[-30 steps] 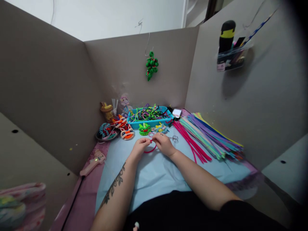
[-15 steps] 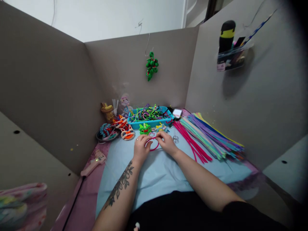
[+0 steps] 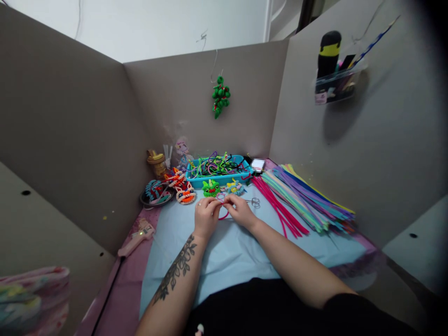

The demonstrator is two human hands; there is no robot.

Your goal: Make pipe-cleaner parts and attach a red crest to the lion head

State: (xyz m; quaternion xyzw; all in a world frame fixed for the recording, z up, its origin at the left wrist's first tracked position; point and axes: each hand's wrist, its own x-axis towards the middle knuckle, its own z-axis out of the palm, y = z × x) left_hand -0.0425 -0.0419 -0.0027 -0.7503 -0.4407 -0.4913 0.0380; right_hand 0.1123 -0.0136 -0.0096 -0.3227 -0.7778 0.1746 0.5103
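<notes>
A bright pink pipe cleaner (image 3: 224,216) is bent into a loop between my hands, above the light blue cloth (image 3: 241,252). My left hand (image 3: 207,215) pinches it from the left and my right hand (image 3: 240,211) pinches it from the right, fingertips almost touching. Part of the loop hangs below the fingers; the rest is hidden by them. Just beyond my fingers sit a green fuzzy animal head (image 3: 211,188) and a small yellow and blue fuzzy figure (image 3: 234,186). Scissors (image 3: 255,202) lie right of my right hand.
Behind stands a blue tray (image 3: 219,179) of tangled pipe cleaners. Pink pipe cleaners (image 3: 280,205) and a multicoloured bundle (image 3: 311,196) lie right. At left are an orange fuzzy head (image 3: 185,194), a dark bowl (image 3: 154,203) and a corded glue gun (image 3: 136,240). Grey panels (image 3: 210,130) enclose the table.
My hands have drawn closer together, the right one shifting left. The pink loop between them shows smaller than before.
</notes>
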